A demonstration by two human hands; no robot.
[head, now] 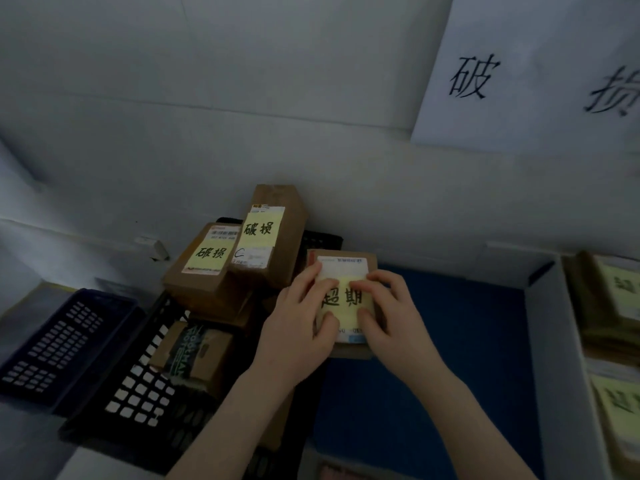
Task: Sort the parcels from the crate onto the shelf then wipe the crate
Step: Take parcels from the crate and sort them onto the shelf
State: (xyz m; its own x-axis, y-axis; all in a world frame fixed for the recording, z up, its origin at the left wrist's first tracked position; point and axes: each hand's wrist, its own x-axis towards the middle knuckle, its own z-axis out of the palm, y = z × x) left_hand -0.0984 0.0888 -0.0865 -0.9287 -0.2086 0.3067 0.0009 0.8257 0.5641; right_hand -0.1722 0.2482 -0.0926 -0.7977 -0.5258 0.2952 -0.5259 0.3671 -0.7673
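A flat brown parcel (346,258) with a white label and a yellow note marked 超期 is held between both my hands at mid-frame. My left hand (298,323) grips its left edge, thumb on the yellow note. My right hand (391,317) grips its right edge, thumb and fingertips on the note too. To its left, the black slotted crate (138,386) holds several brown parcels: two stacked ones with yellow 破损 notes (207,258) (266,237) and a box with dark green print (194,355).
An empty dark blue basket (65,337) sits left of the crate. A blue surface (433,358) lies under and right of my hands. Behind a white divider (557,375) at the right, parcels with yellow notes (609,306) are stacked. A white sheet marked 破损 (519,74) hangs on the wall.
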